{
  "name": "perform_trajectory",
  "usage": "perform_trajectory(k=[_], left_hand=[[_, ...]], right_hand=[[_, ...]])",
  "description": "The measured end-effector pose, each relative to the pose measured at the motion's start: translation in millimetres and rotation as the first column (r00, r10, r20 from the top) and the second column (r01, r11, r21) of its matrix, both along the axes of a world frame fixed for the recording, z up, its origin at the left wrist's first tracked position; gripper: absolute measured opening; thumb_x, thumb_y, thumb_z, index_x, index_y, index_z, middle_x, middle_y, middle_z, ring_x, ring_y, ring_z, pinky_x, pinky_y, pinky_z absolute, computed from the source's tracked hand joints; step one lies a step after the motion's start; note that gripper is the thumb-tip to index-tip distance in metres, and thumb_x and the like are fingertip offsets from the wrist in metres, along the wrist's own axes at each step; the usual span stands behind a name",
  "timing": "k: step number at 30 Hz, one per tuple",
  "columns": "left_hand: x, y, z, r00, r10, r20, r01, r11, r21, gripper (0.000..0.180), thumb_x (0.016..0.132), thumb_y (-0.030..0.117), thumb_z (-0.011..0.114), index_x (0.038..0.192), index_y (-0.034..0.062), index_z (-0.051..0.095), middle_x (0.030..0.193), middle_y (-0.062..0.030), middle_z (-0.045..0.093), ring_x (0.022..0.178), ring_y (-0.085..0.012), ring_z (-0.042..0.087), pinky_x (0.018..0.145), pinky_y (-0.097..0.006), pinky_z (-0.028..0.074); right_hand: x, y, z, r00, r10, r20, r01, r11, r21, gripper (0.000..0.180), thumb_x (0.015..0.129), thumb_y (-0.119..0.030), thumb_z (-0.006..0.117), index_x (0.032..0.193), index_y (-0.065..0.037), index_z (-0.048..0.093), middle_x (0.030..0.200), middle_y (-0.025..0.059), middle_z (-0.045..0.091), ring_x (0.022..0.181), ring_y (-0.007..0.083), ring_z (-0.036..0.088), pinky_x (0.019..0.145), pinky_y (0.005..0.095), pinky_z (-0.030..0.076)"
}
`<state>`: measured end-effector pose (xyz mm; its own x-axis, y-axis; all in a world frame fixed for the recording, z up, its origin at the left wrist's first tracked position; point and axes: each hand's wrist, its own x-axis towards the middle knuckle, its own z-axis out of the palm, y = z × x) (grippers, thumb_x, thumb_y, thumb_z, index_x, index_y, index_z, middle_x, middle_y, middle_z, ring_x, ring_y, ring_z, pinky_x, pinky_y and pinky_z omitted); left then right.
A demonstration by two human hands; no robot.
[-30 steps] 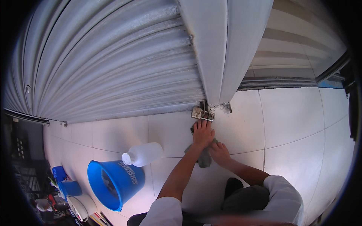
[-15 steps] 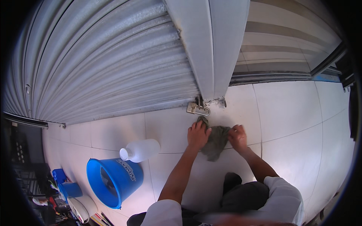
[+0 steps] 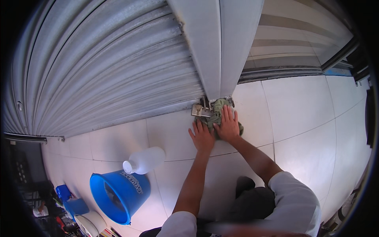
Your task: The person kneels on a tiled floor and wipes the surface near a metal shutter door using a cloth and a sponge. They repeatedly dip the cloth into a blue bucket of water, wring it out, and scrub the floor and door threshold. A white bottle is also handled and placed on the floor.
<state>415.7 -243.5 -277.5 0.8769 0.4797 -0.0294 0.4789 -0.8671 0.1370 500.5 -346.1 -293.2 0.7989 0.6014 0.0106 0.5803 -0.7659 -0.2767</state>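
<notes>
A crumpled green cloth (image 3: 219, 107) is bunched at the foot of the grey metal post (image 3: 221, 59). My right hand (image 3: 228, 125) lies flat on it, fingers stretched toward the post. Beside it, my left hand (image 3: 203, 138) presses on the cloth's near left edge with its fingers spread. A padlock (image 3: 197, 110) hangs at the bottom corner of the shutter, left of the cloth and touching or nearly touching it. Part of the cloth is hidden under both hands.
The ribbed roller shutter (image 3: 118, 71) rises on the left. A blue bucket (image 3: 134, 193) and a white plastic bottle (image 3: 148, 160) stand on the tiled floor (image 3: 300, 130) left of my arms. Behind them are a white bucket (image 3: 90, 223) and a smaller blue bucket (image 3: 75, 207). A glass panel (image 3: 288, 43) is at right.
Both hands and the cloth have moved forward to the base of the post. My right hand, which pinched the cloth's edge, now lies flat on it. The padlock has shifted slightly.
</notes>
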Motion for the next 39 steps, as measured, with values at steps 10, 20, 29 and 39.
perform_trajectory(k=[10, 20, 29, 39], left_hand=[[-42.6, -19.9, 0.6, 0.946, -0.323, -0.029, 0.321, 0.945, -0.067, 0.043, 0.078, 0.027, 0.060, 0.116, 0.0075, 0.056, 0.142, -0.0029, 0.035, 0.134, -0.0253, 0.027, 0.104, -0.059, 0.016], [-10.8, -6.5, -8.7, 0.990, -0.132, 0.057, 0.136, 0.989, -0.060, 0.040, 0.077, 0.022, 0.060, 0.113, 0.0060, 0.057, 0.139, -0.0081, 0.038, 0.132, -0.0295, 0.029, 0.104, -0.059, 0.016], [-15.4, -14.3, -8.7, 0.970, -0.232, 0.069, 0.235, 0.971, -0.040, 0.050, 0.078, 0.032, 0.060, 0.120, 0.0067, 0.053, 0.139, -0.0096, 0.036, 0.133, -0.0304, 0.027, 0.103, -0.060, 0.018], [13.5, -19.6, 5.1, 0.992, -0.108, -0.061, 0.103, 0.991, -0.084, 0.061, 0.080, 0.040, 0.060, 0.126, 0.0024, 0.046, 0.141, -0.0134, 0.032, 0.134, -0.0336, 0.023, 0.105, -0.059, 0.011]], right_hand=[[-25.0, -61.4, 50.5, 0.962, 0.080, -0.261, -0.077, 0.997, 0.021, 0.073, 0.082, -0.040, 0.056, 0.135, 0.003, 0.032, 0.145, 0.0186, 0.024, 0.134, 0.0309, 0.023, 0.105, 0.0533, 0.019], [30.8, -0.1, -5.2, 0.966, 0.259, -0.017, -0.231, 0.889, 0.395, 0.065, 0.077, -0.020, 0.055, 0.133, 0.002, 0.031, 0.139, 0.0211, 0.034, 0.131, 0.0371, 0.029, 0.107, 0.0450, 0.024], [43.6, -6.0, -5.9, 0.881, 0.346, -0.321, -0.095, 0.796, 0.597, 0.070, 0.069, -0.011, 0.058, 0.130, 0.002, 0.027, 0.129, 0.0155, 0.048, 0.120, 0.0355, 0.042, 0.103, 0.0425, 0.031], [76.0, 9.2, 3.3, 0.871, 0.401, -0.282, -0.264, 0.869, 0.419, 0.064, 0.066, -0.012, 0.060, 0.124, 0.000, 0.035, 0.119, 0.0161, 0.054, 0.115, 0.0363, 0.045, 0.098, 0.0422, 0.035]])
